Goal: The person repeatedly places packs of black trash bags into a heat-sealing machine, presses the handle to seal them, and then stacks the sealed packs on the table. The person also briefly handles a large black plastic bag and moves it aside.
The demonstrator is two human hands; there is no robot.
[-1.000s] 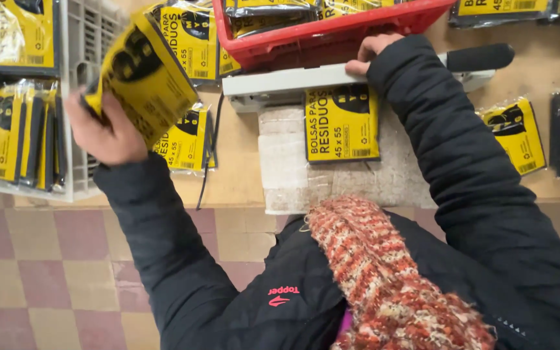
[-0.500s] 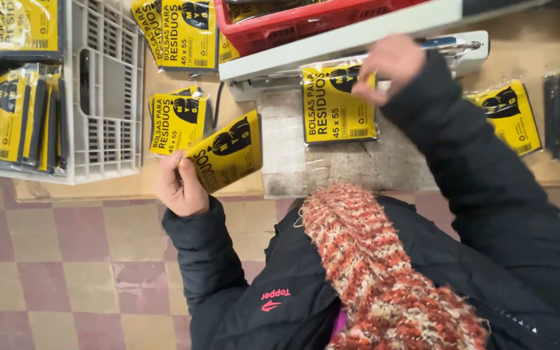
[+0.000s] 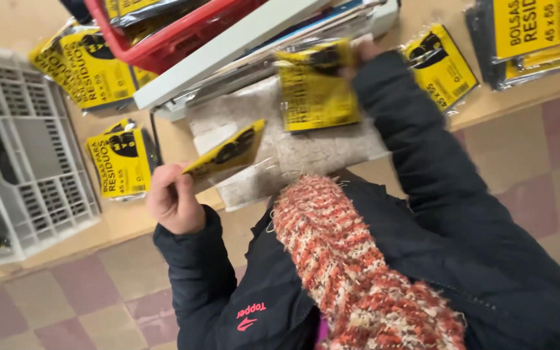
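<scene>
My left hand (image 3: 174, 199) grips a yellow and black bag packet (image 3: 227, 150) by its near end and holds it tilted over the pale stone slab (image 3: 306, 152) on the wooden table. My right hand (image 3: 365, 50), mostly hidden behind its dark sleeve, holds a second yellow packet (image 3: 315, 87) by its top edge. That packet's top sits at the white sealing machine (image 3: 241, 39) behind the slab. An orange and white knitted scarf (image 3: 351, 266) hangs from my neck.
A red basket (image 3: 170, 39) with more packets stands at the back. A grey plastic crate (image 3: 24, 162) sits at the left. Loose packets lie on the table at left (image 3: 119, 162), back left (image 3: 92, 68) and right (image 3: 439, 68). A stack lies far right (image 3: 539, 32). Checked tile floor lies below.
My left hand has carried its packet from over the crate to in front of the slab. My right hand has taken hold of the packet on the slab and lifted its top end.
</scene>
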